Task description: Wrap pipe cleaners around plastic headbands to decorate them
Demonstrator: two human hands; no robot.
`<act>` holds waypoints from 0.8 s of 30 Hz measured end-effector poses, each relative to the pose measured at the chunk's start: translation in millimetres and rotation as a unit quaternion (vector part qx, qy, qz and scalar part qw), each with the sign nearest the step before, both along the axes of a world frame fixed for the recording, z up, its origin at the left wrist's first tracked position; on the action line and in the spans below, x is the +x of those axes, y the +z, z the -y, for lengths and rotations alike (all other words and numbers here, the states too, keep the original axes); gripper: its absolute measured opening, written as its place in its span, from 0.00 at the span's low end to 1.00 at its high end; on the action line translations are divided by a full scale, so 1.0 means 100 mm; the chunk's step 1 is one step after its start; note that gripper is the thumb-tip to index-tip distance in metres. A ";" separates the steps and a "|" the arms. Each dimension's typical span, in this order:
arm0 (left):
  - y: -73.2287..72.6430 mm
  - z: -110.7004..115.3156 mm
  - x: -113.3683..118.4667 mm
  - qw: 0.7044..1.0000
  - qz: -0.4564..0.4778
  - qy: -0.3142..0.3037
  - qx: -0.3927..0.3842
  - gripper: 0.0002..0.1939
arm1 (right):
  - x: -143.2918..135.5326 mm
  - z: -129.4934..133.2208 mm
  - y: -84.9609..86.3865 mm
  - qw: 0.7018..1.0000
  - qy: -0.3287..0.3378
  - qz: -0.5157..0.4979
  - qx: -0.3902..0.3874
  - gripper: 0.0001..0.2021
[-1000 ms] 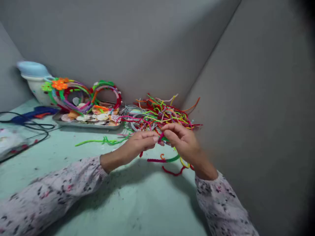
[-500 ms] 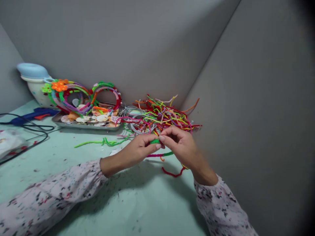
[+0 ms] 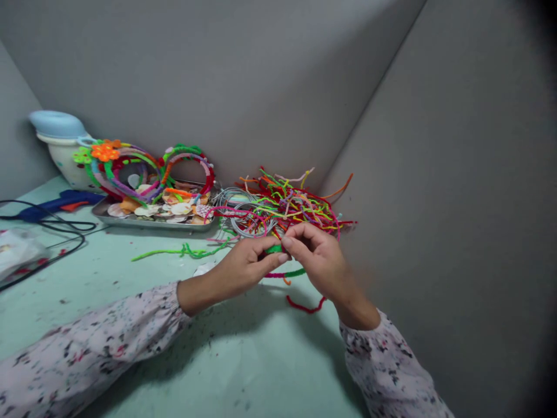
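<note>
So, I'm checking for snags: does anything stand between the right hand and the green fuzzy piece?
Nothing visible does: the right hand is right at the green fuzzy piece, which the left hand pinches; the colourful tangle lies beyond.

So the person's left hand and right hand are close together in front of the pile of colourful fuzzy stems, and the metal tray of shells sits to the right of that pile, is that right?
Not quite: the head view shows the metal tray of shells to the left of the pile of colourful fuzzy stems. The left hand and right hand are close together in front of that pile.
</note>
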State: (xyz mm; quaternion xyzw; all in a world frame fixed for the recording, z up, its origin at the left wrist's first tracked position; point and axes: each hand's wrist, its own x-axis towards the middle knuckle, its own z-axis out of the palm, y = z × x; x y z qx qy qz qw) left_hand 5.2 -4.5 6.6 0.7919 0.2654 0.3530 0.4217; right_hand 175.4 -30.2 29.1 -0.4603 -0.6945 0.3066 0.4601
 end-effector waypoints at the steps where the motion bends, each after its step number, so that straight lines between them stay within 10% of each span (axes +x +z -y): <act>1: -0.01 0.00 0.00 1.000 -0.002 0.003 0.004 0.13 | 0.00 0.00 0.00 1.000 0.001 0.000 0.002 0.06; 24: 0.06 0.01 0.00 0.998 0.000 0.054 0.010 0.14 | -0.07 0.04 0.02 0.996 -0.032 0.015 0.081 0.05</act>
